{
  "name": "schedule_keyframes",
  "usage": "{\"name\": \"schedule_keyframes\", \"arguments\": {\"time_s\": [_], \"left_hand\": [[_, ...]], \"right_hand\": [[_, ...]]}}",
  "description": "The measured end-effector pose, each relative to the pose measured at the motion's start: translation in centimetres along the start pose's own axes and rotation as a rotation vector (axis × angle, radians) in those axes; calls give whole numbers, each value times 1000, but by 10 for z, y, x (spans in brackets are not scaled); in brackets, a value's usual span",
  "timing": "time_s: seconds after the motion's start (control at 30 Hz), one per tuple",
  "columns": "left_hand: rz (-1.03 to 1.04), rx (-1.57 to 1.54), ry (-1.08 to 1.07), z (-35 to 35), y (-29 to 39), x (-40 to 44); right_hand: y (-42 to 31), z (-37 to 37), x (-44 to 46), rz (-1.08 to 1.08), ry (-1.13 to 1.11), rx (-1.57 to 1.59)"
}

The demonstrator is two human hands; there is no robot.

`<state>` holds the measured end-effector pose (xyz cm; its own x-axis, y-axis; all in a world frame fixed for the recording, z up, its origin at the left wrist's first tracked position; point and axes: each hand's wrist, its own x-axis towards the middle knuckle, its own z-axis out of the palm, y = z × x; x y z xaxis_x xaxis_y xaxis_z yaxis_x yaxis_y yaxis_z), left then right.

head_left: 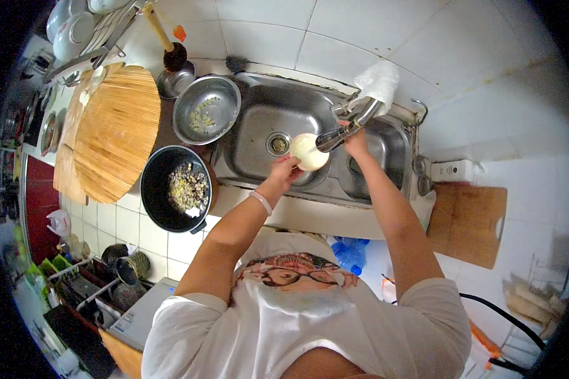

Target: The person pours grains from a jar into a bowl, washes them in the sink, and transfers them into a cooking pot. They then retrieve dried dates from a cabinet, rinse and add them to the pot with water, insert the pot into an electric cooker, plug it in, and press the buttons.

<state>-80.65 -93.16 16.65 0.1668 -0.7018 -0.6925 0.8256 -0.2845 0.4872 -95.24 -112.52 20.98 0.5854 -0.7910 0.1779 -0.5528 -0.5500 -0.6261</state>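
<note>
My left hand (286,172) is closed on the rim of a small cream-coloured bowl (307,158), tilted over the sink (250,142). Directly above the bowl is the dark tip of the faucet (335,137), its metal neck partly wrapped in white plastic. My right hand (355,144) is up at the faucet, beside and partly behind its spout. The spout hides most of those fingers, so their grip is unclear. Whether water is running into the bowl is hard to make out.
Left of the sink are a metal basin (231,120) with yellowish bits and a black pot (152,205) holding a chopped dark-and-yellow mixture. Farther left leans a round wooden board (117,136). A smaller sink basin (392,158) lies right; a brown board (466,224) stands beyond it.
</note>
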Motion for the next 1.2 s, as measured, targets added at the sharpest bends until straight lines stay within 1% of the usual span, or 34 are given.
{"name": "schedule_keyframes", "arguments": {"time_s": [0.03,0.13,0.23,0.3,0.33,0.4,0.47,0.53,0.57,0.63,0.67,0.7,0.8,0.87,0.9,0.93,0.97,1.0,1.07,1.1,1.13,1.17,1.2], "left_hand": [[8,13,-44,4,3,-3],[-14,-33,-19,16,4,-13],[2,-22,-48,20,4,-18],[4,-47,-32,24,3,-19],[-1,-69,-18,25,2,-20],[11,-98,-8,28,3,-22],[22,-122,1,29,5,-25],[32,-107,5,30,9,-30],[38,-111,10,28,9,-29],[33,-60,-15,22,11,-27],[42,-65,-9,20,13,-29],[28,-62,-11,19,16,-33],[15,-63,-20,14,19,-41],[29,-66,-19,7,27,-47],[15,-91,-11,4,31,-53],[-2,-117,-3,3,36,-59],[18,-106,-95,-3,41,-65],[28,-108,-87,-13,45,-64],[48,-167,-165,-34,56,-62],[60,-145,-69,-19,81,-95],[65,-144,-64,-24,90,-98],[127,-145,-76,-32,101,-99],[186,-144,-90,-36,114,-105]], "right_hand": [[5,4,2,-10,-7,1],[12,11,4,-56,29,-46],[-7,1,-1,-49,53,25],[3,9,2,-100,176,9],[8,13,3,-107,173,11],[18,19,6,-66,168,31],[26,25,11,132,40,148],[31,30,12,122,135,246],[29,29,12,116,130,249],[26,25,14,154,96,62],[21,20,13,144,90,66],[18,15,11,169,58,229],[9,7,8,194,68,473],[-1,-3,5,75,136,133],[12,-5,7,64,131,145],[35,-8,10,45,98,-2],[42,-9,9,32,81,-72],[45,-12,8,17,64,-142],[37,-16,4,64,154,-49],[29,-19,2,79,183,-15],[3,-33,-2,143,144,-145],[-11,-40,-6,208,105,-276],[-11,-37,-12,209,108,-272]]}}
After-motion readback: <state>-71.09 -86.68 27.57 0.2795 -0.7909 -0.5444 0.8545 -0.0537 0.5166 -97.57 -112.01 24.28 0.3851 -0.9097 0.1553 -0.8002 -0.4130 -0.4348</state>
